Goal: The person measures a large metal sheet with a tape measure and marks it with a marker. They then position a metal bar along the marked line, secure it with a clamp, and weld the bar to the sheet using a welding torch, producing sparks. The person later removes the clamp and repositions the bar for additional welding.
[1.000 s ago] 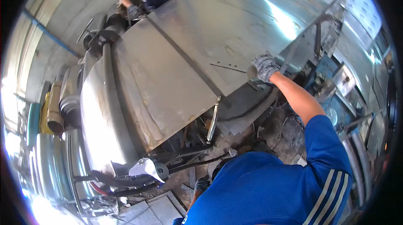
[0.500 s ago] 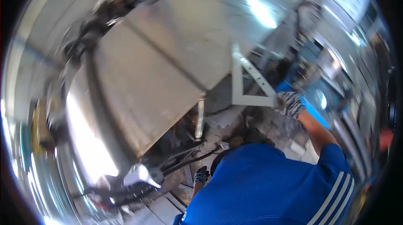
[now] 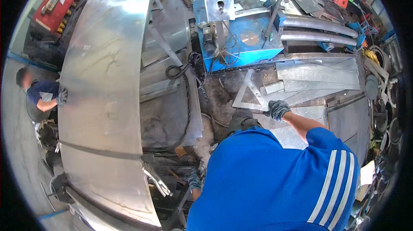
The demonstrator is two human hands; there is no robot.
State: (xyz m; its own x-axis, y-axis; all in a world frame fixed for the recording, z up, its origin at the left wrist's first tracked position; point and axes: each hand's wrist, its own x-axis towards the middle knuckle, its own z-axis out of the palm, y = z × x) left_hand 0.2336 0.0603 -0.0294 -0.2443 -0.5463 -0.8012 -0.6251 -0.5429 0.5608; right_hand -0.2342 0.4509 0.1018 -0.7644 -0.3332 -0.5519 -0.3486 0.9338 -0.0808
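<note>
Standing beside the metal sheet, well left of the grip; seemingly moving the triangular frame, just left, clamping its corner in the right hand (not discerning the left hand's closure); probably needing steady control.

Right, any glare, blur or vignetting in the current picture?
Head view throughout: glare whitens part of the long silver metal sheet; fisheye black fills all four corners; the pale triangular metal frame in the grey-gloved right hand looks fairly clear.
</note>
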